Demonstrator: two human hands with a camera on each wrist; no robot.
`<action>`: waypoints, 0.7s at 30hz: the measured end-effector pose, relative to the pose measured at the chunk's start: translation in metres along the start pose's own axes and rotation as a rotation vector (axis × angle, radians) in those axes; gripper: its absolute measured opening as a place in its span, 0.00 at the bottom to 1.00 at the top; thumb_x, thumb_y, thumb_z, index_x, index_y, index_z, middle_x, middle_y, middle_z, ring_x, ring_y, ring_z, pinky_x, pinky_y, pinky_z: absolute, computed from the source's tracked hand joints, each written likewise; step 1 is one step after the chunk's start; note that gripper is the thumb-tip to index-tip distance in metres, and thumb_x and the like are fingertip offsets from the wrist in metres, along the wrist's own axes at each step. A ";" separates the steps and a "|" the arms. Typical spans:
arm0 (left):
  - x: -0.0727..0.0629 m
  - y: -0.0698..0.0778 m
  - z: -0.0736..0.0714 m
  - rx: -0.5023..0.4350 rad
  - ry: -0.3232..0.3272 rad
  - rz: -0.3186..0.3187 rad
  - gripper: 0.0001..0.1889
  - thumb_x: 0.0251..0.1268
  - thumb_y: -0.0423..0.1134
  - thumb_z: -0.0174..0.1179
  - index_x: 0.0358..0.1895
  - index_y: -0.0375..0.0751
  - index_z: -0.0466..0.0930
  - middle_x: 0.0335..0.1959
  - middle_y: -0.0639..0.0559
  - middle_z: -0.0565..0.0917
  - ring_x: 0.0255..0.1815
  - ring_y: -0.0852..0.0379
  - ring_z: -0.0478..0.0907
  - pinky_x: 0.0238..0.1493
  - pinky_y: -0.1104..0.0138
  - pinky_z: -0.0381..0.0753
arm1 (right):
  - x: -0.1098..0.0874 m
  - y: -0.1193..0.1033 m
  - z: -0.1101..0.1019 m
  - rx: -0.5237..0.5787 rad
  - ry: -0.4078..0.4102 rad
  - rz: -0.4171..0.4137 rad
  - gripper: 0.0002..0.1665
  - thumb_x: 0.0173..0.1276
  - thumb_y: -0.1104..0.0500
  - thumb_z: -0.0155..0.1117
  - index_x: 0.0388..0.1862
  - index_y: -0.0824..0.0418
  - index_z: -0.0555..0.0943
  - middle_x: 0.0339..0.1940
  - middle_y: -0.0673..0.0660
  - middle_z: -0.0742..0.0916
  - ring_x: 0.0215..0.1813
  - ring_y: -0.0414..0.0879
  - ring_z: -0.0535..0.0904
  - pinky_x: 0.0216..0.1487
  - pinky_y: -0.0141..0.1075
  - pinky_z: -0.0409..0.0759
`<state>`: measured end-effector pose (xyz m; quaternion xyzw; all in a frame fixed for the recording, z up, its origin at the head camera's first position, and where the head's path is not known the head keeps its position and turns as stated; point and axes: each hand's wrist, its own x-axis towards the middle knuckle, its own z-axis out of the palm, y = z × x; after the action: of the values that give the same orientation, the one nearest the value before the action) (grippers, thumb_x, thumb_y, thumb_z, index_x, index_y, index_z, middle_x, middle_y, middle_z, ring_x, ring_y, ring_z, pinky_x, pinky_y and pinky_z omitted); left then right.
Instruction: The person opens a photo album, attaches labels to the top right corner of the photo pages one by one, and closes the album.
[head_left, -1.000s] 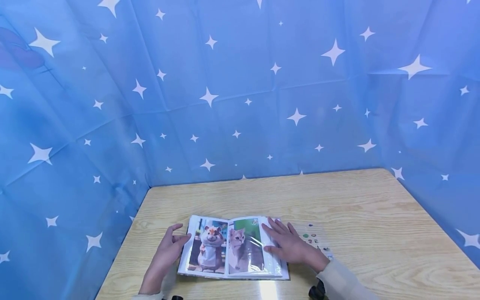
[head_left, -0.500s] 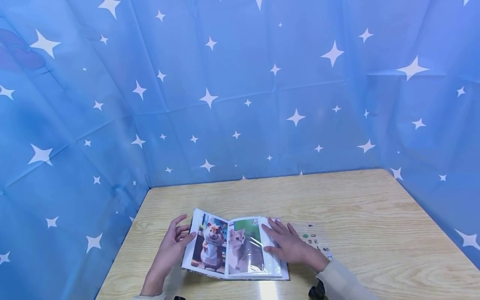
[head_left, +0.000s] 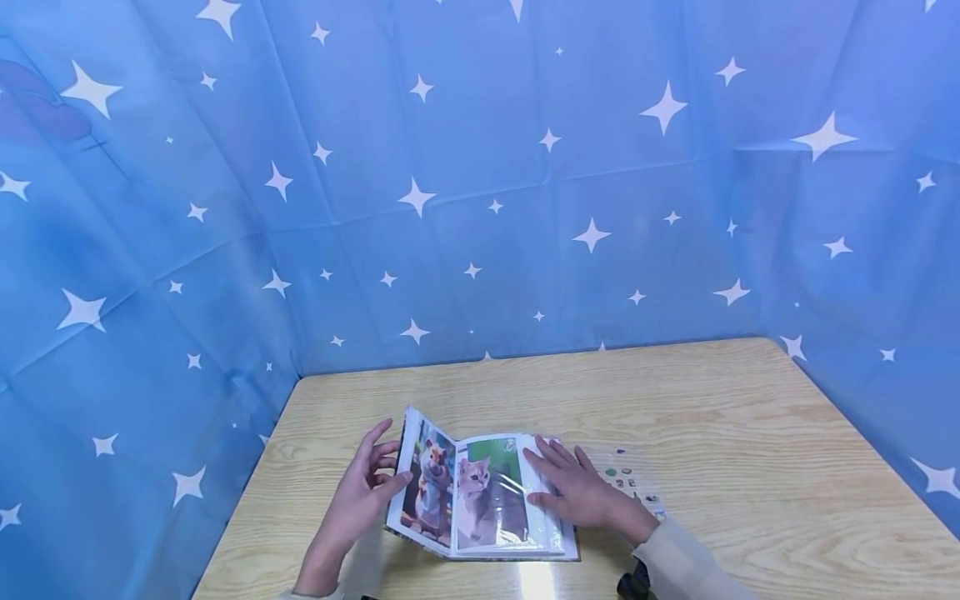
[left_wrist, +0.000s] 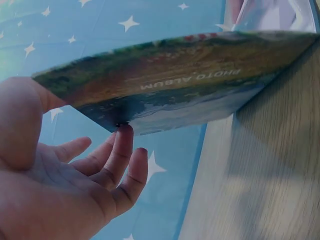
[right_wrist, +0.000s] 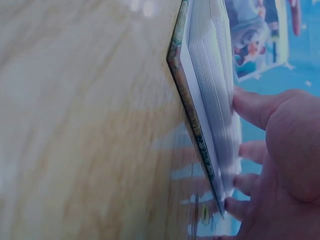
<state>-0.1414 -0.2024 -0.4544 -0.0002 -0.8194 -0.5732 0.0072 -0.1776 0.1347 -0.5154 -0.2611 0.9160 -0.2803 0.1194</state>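
Note:
A photo album [head_left: 491, 493] lies open on the table, a hamster picture [head_left: 433, 492] on its left side and a cat picture [head_left: 480, 492] on its right. My left hand [head_left: 365, 497] holds the left cover tilted up by its outer edge, thumb on the inner side. In the left wrist view, fingers touch the outside of the cover [left_wrist: 175, 95], which reads PHOTO ALBUM. With fingers spread, my right hand [head_left: 576, 490] rests on the right page's outer margin. The right wrist view shows the thick stack of pages [right_wrist: 212, 85] beneath those fingertips.
A clear sheet with small coloured stickers [head_left: 626, 479] lies on the wooden table [head_left: 750, 467], right of the album and partly under the right arm. A blue curtain with white stars [head_left: 480, 200] stands behind and around the table.
The album's left cover, flat on the table before, has been raised by the left hand and swung up toward the right. The right hand has stayed in place on the page.

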 end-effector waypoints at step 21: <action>-0.002 0.016 0.044 0.106 -0.013 0.194 0.41 0.56 0.24 0.64 0.74 0.49 0.62 0.58 0.46 0.79 0.54 0.51 0.75 0.53 0.57 0.76 | 0.000 0.000 0.001 -0.001 -0.004 0.005 0.42 0.75 0.41 0.54 0.79 0.58 0.58 0.81 0.64 0.54 0.80 0.66 0.45 0.74 0.67 0.38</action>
<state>-0.1394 -0.1558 -0.4549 -0.0829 -0.8448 -0.5255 0.0574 -0.1775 0.1342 -0.5158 -0.2594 0.9165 -0.2792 0.1216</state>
